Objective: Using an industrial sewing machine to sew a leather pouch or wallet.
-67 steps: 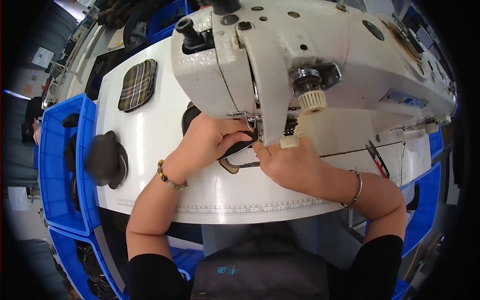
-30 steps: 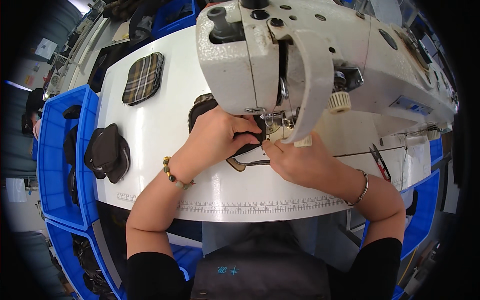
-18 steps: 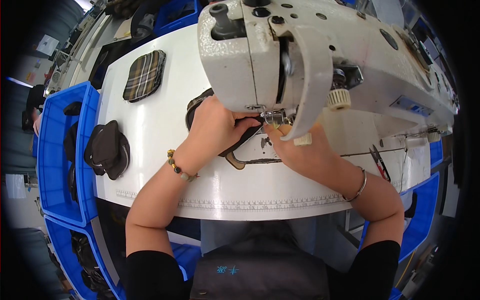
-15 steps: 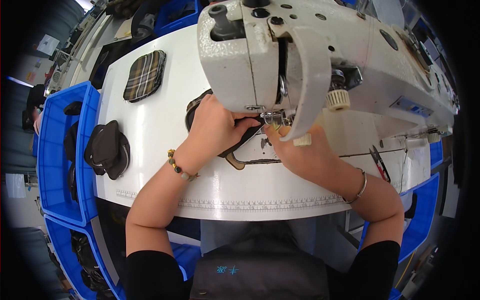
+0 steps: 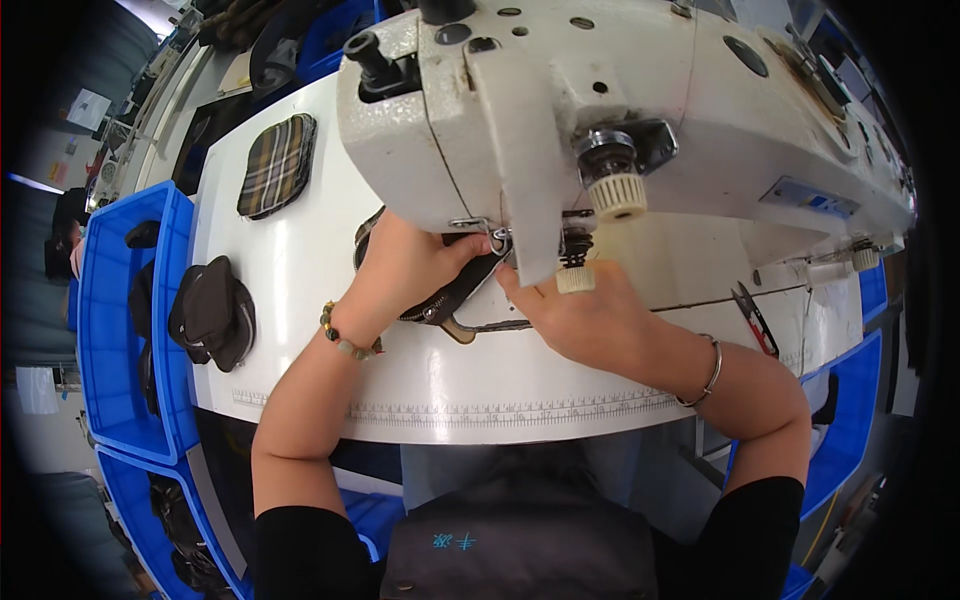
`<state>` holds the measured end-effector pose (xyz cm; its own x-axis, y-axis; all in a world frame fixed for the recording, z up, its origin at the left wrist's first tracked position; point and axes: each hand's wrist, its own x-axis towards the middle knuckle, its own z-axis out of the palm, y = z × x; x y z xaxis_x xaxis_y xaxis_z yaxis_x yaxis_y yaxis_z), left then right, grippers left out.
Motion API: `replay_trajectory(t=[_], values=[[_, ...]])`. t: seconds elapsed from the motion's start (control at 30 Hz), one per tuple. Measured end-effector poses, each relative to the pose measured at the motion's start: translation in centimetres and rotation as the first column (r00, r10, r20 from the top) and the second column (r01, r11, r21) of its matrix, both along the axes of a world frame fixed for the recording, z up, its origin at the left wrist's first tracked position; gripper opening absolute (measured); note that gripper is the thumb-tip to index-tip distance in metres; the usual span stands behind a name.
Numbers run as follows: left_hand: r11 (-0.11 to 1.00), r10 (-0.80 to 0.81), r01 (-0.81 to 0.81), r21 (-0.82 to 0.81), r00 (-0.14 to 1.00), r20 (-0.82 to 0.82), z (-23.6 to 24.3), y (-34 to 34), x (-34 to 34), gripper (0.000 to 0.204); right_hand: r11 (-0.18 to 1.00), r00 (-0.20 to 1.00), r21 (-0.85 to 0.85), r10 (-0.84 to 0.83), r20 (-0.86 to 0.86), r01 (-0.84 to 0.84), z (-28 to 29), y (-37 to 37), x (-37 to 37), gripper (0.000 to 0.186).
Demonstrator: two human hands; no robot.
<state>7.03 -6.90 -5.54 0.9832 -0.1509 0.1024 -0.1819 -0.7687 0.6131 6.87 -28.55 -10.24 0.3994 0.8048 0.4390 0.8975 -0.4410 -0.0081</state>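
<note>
A dark fabric piece with a zipper lies under the needle area of a white sewing machine. My left hand is closed on it from the left, its thumb close to the presser foot. On the other side, my right hand pinches the piece's near-right edge with its fingertips. The machine's guard and a cream knob hide part of the right fingers. A zipper slider and a small tan-edged tab show at the piece's near end.
On the white table lie a plaid padded piece, stacked dark fabric pieces at the left, and red-and-black thread snips at the right. Blue bins holding dark pieces flank the table's left edge.
My view has shifted, so the machine appears larger and further left. Both hands keep hold of the zippered piece near the presser foot, and more of its near zipper end now shows.
</note>
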Motion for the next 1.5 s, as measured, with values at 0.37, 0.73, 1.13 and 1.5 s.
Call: replay_trajectory(t=[0.37,0.73,1.13,1.5], values=[[0.968,-0.137,0.075,0.240,0.957,0.257,-1.4,0.7,-0.6,0.015,0.999,1.000,0.040,-0.019,-0.023,0.020,-0.6,0.5,0.2,0.045],[0.980,-0.088,0.058,0.188,0.984,0.156,-0.4,0.0,-0.1,0.018,0.994,0.990,-0.087,-0.071,-0.122,0.061,0.6,0.7,-0.4,0.043],[0.981,-0.012,-0.014,0.194,0.991,0.132,-0.7,-0.6,-0.1,0.022,0.989,0.988,0.112,-0.082,-0.132,0.097,-1.2,0.3,0.9,0.017],[0.929,-0.317,0.263,0.261,0.929,0.189,2.0,-0.2,-3.9,0.054,0.967,0.973,0.254,0.062,-0.222,-0.004,-1.4,-0.8,1.6,0.014]])
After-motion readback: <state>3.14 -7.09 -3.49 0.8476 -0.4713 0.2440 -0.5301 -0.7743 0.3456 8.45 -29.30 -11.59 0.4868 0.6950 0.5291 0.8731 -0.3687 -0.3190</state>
